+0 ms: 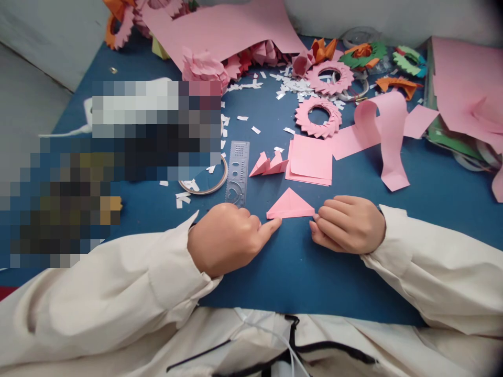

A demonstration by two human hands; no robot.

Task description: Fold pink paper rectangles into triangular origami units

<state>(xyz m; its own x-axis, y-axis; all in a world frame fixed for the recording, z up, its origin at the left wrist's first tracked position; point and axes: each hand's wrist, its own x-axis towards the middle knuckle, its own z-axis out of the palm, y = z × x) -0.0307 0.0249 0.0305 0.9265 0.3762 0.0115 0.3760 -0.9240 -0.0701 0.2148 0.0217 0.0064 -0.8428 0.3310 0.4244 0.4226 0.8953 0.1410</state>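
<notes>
A small pink folded paper triangle [291, 203] lies on the blue table with its point facing away from me and a narrow folded band along its near edge. My left hand [228, 238] is closed, its thumb stretched to the near edge close to the left corner. My right hand [348, 224] is curled, with fingertips at the right corner; the thumb tip sits just off the paper. Just beyond lie two pointed pink folded pieces [269, 165] and a stack of pink paper squares [310, 159]. A clear plastic ruler [238, 173] lies beyond my left hand.
Two pink paper rings [319, 116] lie farther back, with white paper scraps [291, 86] around them. A curling pink strip [391, 136] is at the right. Tape roll [222, 180] at left, beside a blurred-out area. Large pink sheets [239, 29] lie at the back.
</notes>
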